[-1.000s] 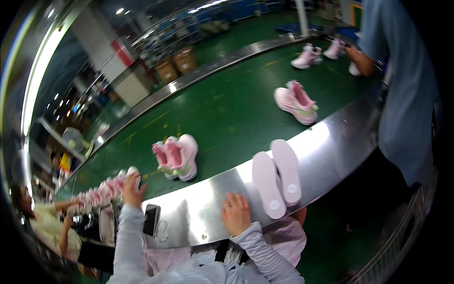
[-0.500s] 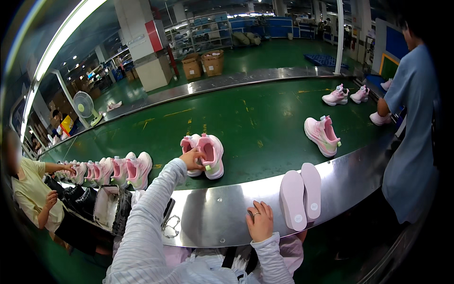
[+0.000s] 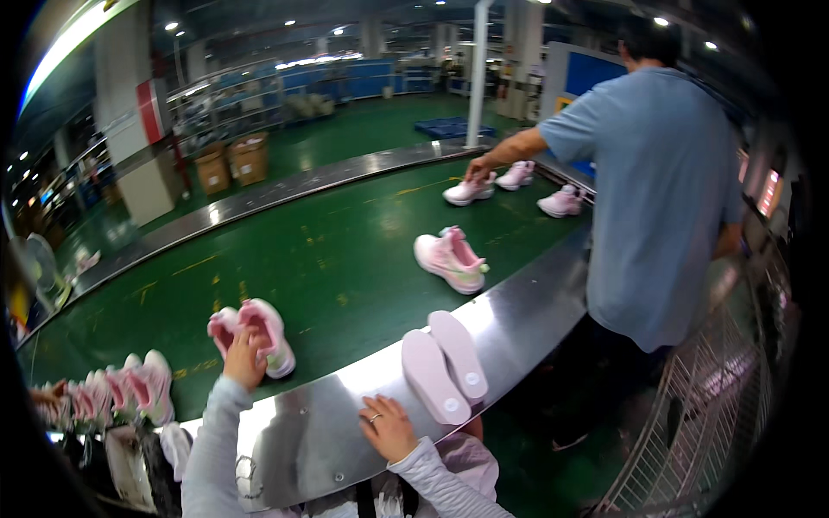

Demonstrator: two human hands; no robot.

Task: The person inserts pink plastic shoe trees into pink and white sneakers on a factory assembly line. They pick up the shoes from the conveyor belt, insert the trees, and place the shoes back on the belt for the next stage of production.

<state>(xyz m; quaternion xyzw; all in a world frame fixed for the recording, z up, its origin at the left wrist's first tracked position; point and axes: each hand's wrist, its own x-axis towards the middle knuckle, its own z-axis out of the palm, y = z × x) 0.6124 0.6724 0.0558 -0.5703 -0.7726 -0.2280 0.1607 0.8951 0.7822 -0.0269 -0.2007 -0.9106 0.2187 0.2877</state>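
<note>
A pair of pink-and-white sneakers [image 3: 274,332] stands side by side on the green conveyor belt, left of centre. My left hand [image 3: 244,360] is closed on the near part of the pair, fingers at the shoe openings; the fingertips are partly hidden. On the metal ledge lies my right hand [image 3: 389,428], fingers stretched out, a ring on one, with nothing in it. Just right of it, two pale pink insoles [image 3: 435,377] rest on the ledge, a round white sticker at the near end of each. Beyond them a single pink sneaker [image 3: 451,260] stands on the belt.
A row of pink sneakers [image 3: 153,388] stands at the left, with a co-worker's hand [image 3: 52,393] beside it. At right, a person in a blue shirt [image 3: 652,207] touches one of several far sneakers [image 3: 469,192]. A wire rack [image 3: 686,423] stands behind that person. A thin bracelet-like loop [image 3: 248,475] lies on the ledge.
My view has swung right, so the scene sits farther left. The blue-shirted person's arm now reaches to a far sneaker. My left hand stays at the pair; my right stays on the ledge.
</note>
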